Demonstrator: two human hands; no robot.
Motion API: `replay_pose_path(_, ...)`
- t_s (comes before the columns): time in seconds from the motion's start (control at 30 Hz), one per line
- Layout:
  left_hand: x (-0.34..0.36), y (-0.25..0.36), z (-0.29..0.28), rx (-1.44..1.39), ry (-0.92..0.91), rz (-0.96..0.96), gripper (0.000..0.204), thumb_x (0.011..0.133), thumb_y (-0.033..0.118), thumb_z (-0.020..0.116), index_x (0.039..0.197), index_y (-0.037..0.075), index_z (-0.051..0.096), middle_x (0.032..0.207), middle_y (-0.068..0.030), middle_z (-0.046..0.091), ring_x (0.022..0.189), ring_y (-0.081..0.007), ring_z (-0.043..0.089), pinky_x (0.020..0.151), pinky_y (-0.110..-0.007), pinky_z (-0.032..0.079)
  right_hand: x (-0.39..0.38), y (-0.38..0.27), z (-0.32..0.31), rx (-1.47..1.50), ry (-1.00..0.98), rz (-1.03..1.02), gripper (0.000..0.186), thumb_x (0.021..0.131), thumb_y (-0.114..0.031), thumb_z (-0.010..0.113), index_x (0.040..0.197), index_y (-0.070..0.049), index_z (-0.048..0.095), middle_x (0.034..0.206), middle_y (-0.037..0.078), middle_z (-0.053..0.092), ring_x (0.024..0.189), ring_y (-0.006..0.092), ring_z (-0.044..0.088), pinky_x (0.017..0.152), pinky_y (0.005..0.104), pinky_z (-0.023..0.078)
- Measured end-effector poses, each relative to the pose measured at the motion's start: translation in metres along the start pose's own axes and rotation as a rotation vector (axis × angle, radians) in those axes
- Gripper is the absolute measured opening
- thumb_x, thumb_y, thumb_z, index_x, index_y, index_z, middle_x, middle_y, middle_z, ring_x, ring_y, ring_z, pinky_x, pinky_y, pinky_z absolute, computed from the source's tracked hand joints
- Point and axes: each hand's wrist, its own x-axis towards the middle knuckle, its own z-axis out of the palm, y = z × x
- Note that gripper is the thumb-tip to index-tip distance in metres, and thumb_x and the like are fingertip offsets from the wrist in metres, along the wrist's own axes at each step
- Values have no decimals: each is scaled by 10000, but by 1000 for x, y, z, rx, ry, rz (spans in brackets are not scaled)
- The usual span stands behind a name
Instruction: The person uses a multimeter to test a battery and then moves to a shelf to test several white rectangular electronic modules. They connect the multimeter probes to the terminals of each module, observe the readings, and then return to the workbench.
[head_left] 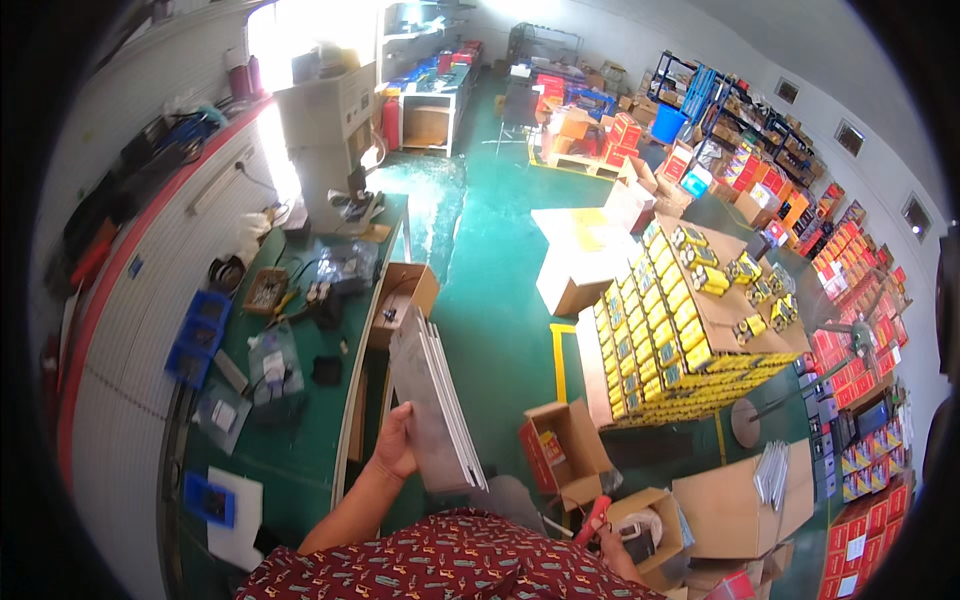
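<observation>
My left hand (397,447) is closed on the lower left edge of a stack of thin, flat grey metal sheets (430,405). The stack stands tilted in front of me, beside the workbench edge, with its several edges showing on the right. Low on my right, my right hand (612,546) is closed around a long red object (594,520) whose kind I cannot make out. Next to that hand is an open carton (655,570) with a round white item and a dark item inside.
The green workbench (300,460) on my left holds blue bins (197,340), plastic bags and small parts. Ahead right stands a tall stack of yellow battery packs (660,330). Open cartons (570,450) stand near my right side. A pedestal fan (858,340) is at the far right.
</observation>
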Motion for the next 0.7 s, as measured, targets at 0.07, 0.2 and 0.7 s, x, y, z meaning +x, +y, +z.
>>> replay_pose_path(0.07,58,11,-2,10,18,-12,484,979,354,595,1352,45,583,1270,-157,684,1148,-317,673,1031,-505,514,44,-4,7,84,-50,-21,241,897,-317,777,894,-168,587,659,-23,562,430,126,478,343,279,324)
replay_pose_path(0.2,170,44,-20,54,41,-25,509,986,366,581,1375,37,559,1280,-145,678,1147,-308,670,1047,-480,504,103,-88,61,15,30,144,291,863,-360,812,883,-148,614,714,18,623,522,194,576,405,332,399)
replay_pose_path(0.7,563,211,-15,70,73,114,588,963,381,580,1430,35,490,1344,-156,627,1229,-330,607,1112,-511,438,400,-543,317,72,-222,-196,315,803,-364,863,866,-143,647,680,-9,612,464,130,496,415,275,350)
